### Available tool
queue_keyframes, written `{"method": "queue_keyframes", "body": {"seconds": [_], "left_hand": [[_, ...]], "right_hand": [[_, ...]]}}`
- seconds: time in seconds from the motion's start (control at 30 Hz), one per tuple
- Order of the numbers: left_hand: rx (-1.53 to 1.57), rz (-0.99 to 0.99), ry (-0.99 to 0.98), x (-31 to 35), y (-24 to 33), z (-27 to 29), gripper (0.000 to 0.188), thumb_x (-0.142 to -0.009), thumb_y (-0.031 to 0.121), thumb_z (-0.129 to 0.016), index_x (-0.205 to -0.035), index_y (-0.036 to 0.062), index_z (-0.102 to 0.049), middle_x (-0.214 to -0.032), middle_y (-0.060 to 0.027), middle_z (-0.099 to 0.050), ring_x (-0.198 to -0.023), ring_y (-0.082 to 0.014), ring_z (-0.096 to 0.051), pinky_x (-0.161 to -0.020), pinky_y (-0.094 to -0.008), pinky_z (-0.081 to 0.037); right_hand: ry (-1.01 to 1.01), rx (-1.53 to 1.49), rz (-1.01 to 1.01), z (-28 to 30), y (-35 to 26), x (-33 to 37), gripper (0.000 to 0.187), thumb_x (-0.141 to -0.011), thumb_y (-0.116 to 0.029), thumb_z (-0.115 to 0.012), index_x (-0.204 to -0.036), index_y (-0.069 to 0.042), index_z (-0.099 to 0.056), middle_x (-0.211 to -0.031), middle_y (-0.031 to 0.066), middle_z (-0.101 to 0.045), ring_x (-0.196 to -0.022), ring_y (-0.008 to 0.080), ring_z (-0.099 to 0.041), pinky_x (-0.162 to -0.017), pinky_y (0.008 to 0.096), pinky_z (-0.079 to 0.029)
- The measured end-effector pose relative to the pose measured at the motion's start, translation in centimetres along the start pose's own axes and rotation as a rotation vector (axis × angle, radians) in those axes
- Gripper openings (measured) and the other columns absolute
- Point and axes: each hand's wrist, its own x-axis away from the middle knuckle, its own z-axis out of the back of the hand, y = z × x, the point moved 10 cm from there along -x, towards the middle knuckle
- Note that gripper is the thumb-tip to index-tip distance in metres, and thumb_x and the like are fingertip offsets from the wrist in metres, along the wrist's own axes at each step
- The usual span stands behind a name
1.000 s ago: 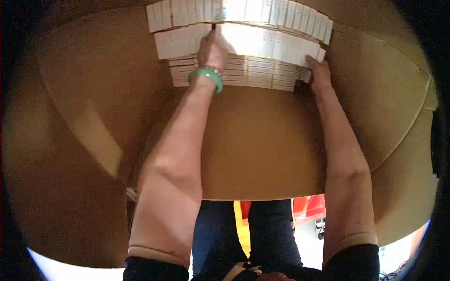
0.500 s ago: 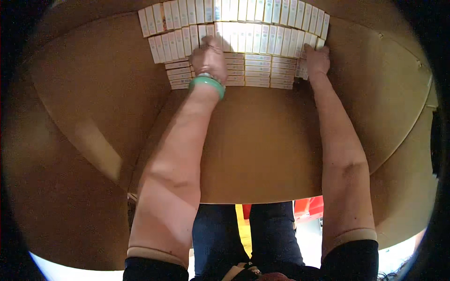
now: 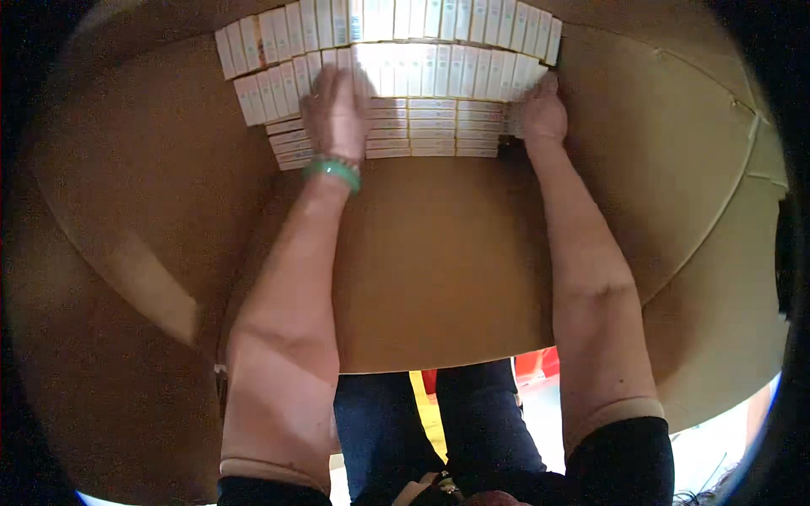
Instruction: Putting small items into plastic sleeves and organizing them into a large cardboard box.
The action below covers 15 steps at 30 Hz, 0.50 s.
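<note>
Where hands point(image 3: 337, 118) hide some white boxes point(image 3: 430, 72), grip impossible to tell, cardboard walls point(image 3: 645, 160) either side

Brown cardboard walls point(image 3: 118, 169) enclose the area. A pale, slanted patch of light point(image 3: 158, 288) lies on the left wall. Beyond the near cardboard edge: a bright white surface point(image 3: 541, 413), a red object point(image 3: 538, 363), a narrow yellow strip point(image 3: 429, 413).

Upright boxes point(image 3: 439, 74): white, faint small markings, thin yellow lines between. Flat stacked boxes point(image 3: 433, 133): white, yellowish edges. Carton point(image 3: 439, 270): brown, paler patch at left. Bangle point(image 3: 334, 174): green. Sleeves point(image 3: 629, 460): black. Trousers point(image 3: 380, 430): dark navy.
</note>
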Motion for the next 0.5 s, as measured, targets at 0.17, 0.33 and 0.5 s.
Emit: {"method": "queue_keyframes", "body": {"seconds": [0.17,0.33,0.5], "left_hand": [[0.187,0.597,-0.213,4.3,-6.3,-0.3,0.022,-0.087,0.019,-0.053,-0.085,0.0005,-0.063,-0.096,-0.0178,-0.064,-0.091,-0.0289,-0.061,-0.076,-0.0420,-0.052],[1.148,1.555,-0.512,13.4,-8.2,-9.4,0.039,-0.092,0.024,-0.046,-0.119,-0.0042,-0.047,-0.120,-0.0226,-0.052,-0.103,-0.0403,-0.055,-0.087,-0.0542,-0.046],[2.103,1.305,-0.387,7.7,-1.0,-13.2,0.051,-0.094,0.024,-0.035,-0.137,-0.0022,-0.026,-0.139,-0.0229,-0.030,-0.123,-0.0440,-0.036,-0.098,-0.0620,-0.032]], "right_hand": [[0.265,-0.579,-0.363,8.6,-3.3,6.1,0.046,-0.085,-0.019,-0.054,-0.127,0.000,-0.045,-0.115,0.0236,-0.058,-0.105,0.0347,-0.058,-0.088,0.0363,-0.046],[0.246,-0.817,-0.349,4.1,-4.9,6.9,0.035,-0.084,-0.014,-0.056,-0.115,0.000,-0.051,-0.106,0.0218,-0.061,-0.092,0.0318,-0.062,-0.080,0.0356,-0.049],[-0.179,-0.612,0.051,-5.8,0.5,-0.7,0.039,-0.081,-0.016,-0.062,-0.116,-0.002,-0.056,-0.118,0.0192,-0.057,-0.111,0.0337,-0.053,-0.089,0.0418,-0.047]]}}
